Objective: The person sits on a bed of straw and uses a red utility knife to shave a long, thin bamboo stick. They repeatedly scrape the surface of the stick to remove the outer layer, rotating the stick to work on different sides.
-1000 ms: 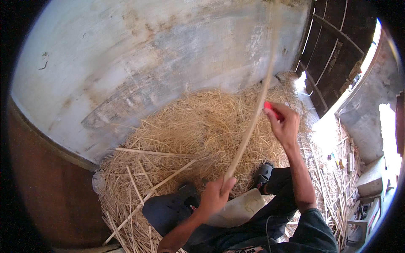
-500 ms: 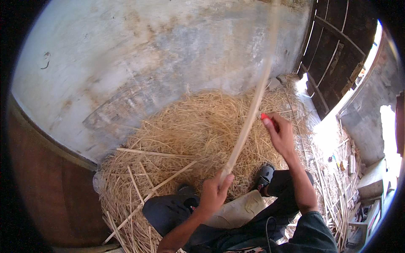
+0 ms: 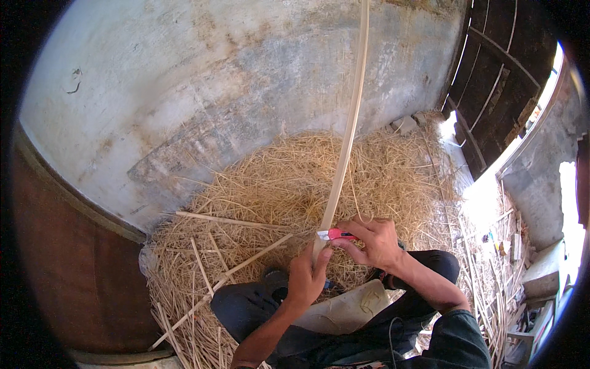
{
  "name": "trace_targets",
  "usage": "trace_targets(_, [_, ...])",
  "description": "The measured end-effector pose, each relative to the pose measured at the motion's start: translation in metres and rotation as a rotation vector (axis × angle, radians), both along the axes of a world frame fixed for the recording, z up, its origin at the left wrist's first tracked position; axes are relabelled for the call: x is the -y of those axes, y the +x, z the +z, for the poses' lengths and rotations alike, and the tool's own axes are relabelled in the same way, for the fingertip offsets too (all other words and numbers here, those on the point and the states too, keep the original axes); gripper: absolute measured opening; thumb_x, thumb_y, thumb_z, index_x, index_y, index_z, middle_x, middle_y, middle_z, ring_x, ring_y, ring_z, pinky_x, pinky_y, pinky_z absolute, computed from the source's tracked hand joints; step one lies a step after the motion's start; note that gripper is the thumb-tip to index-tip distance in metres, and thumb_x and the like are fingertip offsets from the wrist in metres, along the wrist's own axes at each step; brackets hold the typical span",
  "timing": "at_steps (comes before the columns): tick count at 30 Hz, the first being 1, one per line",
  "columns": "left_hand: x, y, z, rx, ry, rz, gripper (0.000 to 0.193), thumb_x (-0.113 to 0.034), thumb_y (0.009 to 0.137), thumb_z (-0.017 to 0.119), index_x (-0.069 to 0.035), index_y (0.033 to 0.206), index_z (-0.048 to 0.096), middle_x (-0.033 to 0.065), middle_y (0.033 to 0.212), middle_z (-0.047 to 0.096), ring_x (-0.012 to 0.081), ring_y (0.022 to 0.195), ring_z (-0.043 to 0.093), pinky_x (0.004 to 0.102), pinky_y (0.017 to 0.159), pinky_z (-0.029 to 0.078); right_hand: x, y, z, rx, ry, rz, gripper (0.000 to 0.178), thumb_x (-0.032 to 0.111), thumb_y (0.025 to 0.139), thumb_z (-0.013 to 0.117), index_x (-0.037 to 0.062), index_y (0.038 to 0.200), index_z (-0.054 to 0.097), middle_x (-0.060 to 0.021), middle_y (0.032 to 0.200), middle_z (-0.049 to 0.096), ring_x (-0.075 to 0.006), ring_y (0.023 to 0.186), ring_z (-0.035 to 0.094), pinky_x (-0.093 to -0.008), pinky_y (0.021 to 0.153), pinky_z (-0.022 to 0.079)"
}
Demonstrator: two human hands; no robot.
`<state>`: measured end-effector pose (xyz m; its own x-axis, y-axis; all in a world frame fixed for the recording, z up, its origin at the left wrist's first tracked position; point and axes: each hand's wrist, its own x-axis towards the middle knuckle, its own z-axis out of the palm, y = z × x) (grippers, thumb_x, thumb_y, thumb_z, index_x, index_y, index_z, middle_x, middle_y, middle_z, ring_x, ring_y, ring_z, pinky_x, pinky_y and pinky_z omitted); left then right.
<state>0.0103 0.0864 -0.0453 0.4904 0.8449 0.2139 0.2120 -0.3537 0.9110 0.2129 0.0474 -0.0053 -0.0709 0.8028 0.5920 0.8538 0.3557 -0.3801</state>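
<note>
My left hand [image 3: 306, 275] is closed around the lower end of a long pale bamboo strip [image 3: 348, 138], which rises in front of the wall and runs out at the upper edge. In my right hand [image 3: 373, 241] is a red-handled knife [image 3: 342, 234], probably a box cutter. Its silvery blade end lies across the strip just above my left thumb. A thin curled sliver [image 3: 354, 195] stands up beside the strip near my right fingers. Between my bent legs lies a pale, worn container or sheet [image 3: 345, 307]; what kind I cannot tell.
A thick heap of shavings [image 3: 270, 184] covers the floor ahead. Several loose bamboo sticks [image 3: 252, 260] lie at left, and more strips [image 3: 482, 270] at right. The stained wall [image 3: 203, 80] stands behind, with a dark wooden door [image 3: 501, 80] at upper right.
My right hand has come down and left, bringing the knife from beside the strip onto it near my left hand. The strip now stands more upright, its top farther left.
</note>
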Motion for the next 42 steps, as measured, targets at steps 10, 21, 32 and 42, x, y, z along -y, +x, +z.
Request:
trace_targets(10, [0.001,-0.011,0.012,-0.062,0.035,0.053,0.039,-0.035,0.106,0.06,0.0,0.122,0.066,0.0186,0.07,0.065,0.0353,0.065,0.071,0.0414,0.057,0.05,-0.002,-0.004,0.013,0.046,0.049,0.004,0.022,0.025,0.081,0.085,0.014,0.1,0.079,-0.0032,0.075,0.068,-0.0213,0.057,0.064,-0.034,0.052,0.049])
trace_targets(21, [0.015,-0.025,0.012,-0.175,-0.034,-0.028,0.041,-0.037,0.107,0.06,0.003,0.111,0.066,0.0164,0.057,0.059,0.0355,0.05,0.064,0.0449,0.048,0.046,-0.034,0.05,0.033,-0.228,0.099,-0.301,0.021,0.024,0.092,0.077,0.006,0.102,0.077,-0.0124,0.084,0.073,-0.0247,0.067,0.072,-0.0343,0.061,0.055])
trace_targets(32, [0.056,-0.091,0.031,-0.361,-0.166,-0.07,0.042,-0.037,0.107,0.059,0.003,0.111,0.067,0.0202,0.062,0.061,0.0372,0.057,0.067,0.0439,0.053,0.049,-0.077,0.141,0.032,-0.274,0.177,-0.538,0.03,0.033,0.098,0.072,0.0044,0.107,0.077,-0.0125,0.073,0.068,-0.019,0.062,0.061,-0.0325,0.061,0.048])
trace_targets(42, [0.112,-0.161,0.071,-0.5,-0.25,0.024,0.051,-0.046,0.108,0.049,0.0,0.121,0.065,0.0256,0.086,0.067,0.0443,0.082,0.067,0.0505,0.071,0.05,-0.122,0.223,0.002,-0.29,0.073,-0.487,0.041,0.043,0.102,0.063,0.0047,0.112,0.076,-0.0043,0.066,0.061,-0.0138,0.061,0.056,-0.033,0.06,0.046])
